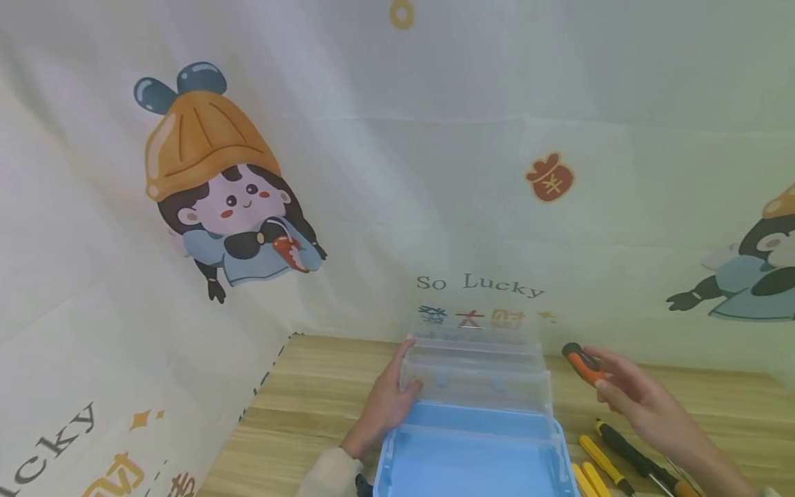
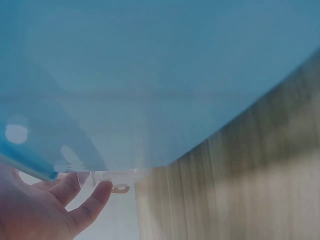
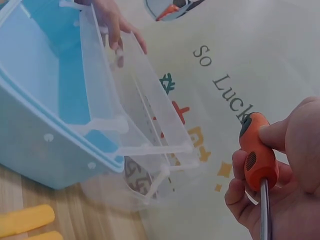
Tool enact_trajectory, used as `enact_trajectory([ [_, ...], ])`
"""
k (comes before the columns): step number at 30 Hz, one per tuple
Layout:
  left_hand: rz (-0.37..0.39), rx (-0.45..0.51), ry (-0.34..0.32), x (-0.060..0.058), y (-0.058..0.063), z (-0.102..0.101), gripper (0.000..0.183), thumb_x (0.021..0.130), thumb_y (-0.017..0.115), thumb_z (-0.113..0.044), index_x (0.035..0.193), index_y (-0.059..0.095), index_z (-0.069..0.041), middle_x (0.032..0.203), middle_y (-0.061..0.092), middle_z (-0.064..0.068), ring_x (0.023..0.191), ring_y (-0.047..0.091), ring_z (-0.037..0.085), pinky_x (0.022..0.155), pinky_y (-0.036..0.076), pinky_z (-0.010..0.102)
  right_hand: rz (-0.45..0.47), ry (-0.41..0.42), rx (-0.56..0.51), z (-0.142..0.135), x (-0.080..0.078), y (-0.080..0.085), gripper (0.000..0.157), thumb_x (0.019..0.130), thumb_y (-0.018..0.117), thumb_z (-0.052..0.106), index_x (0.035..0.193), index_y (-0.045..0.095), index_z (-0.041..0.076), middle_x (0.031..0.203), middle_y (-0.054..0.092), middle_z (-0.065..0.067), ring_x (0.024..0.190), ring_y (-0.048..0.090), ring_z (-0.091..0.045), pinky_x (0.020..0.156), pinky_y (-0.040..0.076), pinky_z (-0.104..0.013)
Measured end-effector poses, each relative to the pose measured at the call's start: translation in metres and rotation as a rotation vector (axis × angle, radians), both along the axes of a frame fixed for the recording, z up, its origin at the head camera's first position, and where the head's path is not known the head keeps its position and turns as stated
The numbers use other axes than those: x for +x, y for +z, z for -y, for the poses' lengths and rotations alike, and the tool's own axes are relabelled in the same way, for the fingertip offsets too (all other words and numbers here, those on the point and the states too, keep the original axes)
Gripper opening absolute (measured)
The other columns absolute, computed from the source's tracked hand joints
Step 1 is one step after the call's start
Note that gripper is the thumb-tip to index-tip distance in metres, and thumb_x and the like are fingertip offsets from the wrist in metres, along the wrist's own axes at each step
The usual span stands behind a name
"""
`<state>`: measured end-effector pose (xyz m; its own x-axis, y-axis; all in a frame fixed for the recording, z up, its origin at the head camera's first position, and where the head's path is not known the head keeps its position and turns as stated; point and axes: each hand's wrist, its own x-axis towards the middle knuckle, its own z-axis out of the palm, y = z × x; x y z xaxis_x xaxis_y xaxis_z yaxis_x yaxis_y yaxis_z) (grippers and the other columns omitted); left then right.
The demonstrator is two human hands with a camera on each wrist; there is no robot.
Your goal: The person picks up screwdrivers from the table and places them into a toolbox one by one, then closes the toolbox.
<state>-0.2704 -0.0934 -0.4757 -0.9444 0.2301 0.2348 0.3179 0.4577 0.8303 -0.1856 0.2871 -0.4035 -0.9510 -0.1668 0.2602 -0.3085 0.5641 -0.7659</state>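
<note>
A light blue plastic box (image 1: 478,469) stands on the table, with clear trays (image 1: 478,386) raised on hinged arms at its far side. My left hand (image 1: 388,397) holds the left end of the clear trays, thumb on the inner side. In the left wrist view, fingers of the left hand (image 2: 60,205) reach under the clear plastic. To the right of the box, my right hand (image 1: 640,393) grips a screwdriver by its orange and black handle (image 1: 584,364), off the table. The right wrist view shows its metal shaft (image 3: 265,210) running down past the palm.
Right of the box lie several tools, among them a yellow-handled one (image 1: 602,459) and a black and yellow screwdriver (image 1: 627,445). Behind the wooden table (image 1: 329,366) hangs a pale printed cloth (image 1: 385,179), close to the raised trays.
</note>
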Motion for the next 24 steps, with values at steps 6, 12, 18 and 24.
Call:
enact_trajectory([
  [6,0.002,-0.003,0.007,0.001,0.001,-0.001,0.069,0.098,0.055,-0.014,0.155,0.025,-0.037,0.158,0.038,0.007,0.138,0.044,0.035,0.11,0.038,0.06,-0.029,0.052,-0.017,0.008,0.001,0.004,0.045,0.103,0.052,0.014,0.147,0.043,0.008,0.108,0.065,0.003,0.083,0.06,-0.008,0.061,0.051,-0.026],
  [12,0.002,-0.011,0.023,0.001,0.001,-0.001,0.068,0.098,0.056,-0.015,0.155,0.025,-0.039,0.156,0.04,0.01,0.135,0.046,0.037,0.108,0.039,0.062,-0.042,0.122,-0.071,0.012,0.0,0.003,0.044,0.102,0.052,0.008,0.145,0.044,0.003,0.103,0.064,0.008,0.082,0.059,-0.009,0.059,0.05,-0.026],
  [18,0.001,-0.021,0.022,0.001,0.002,-0.001,0.068,0.098,0.055,-0.014,0.156,0.026,-0.033,0.156,0.039,0.011,0.135,0.046,0.039,0.107,0.039,0.062,-0.056,0.19,-0.11,0.021,-0.001,0.002,0.042,0.102,0.051,0.006,0.143,0.045,0.001,0.114,0.061,0.02,0.083,0.06,-0.01,0.062,0.05,-0.026],
  [24,-0.007,-0.027,0.026,-0.001,0.001,-0.001,0.068,0.097,0.056,-0.013,0.156,0.027,-0.028,0.158,0.037,0.01,0.137,0.044,0.039,0.108,0.038,0.062,-0.06,0.242,-0.134,0.03,-0.002,0.002,0.043,0.102,0.05,0.006,0.145,0.045,0.004,0.124,0.056,0.026,0.088,0.062,-0.009,0.066,0.052,-0.026],
])
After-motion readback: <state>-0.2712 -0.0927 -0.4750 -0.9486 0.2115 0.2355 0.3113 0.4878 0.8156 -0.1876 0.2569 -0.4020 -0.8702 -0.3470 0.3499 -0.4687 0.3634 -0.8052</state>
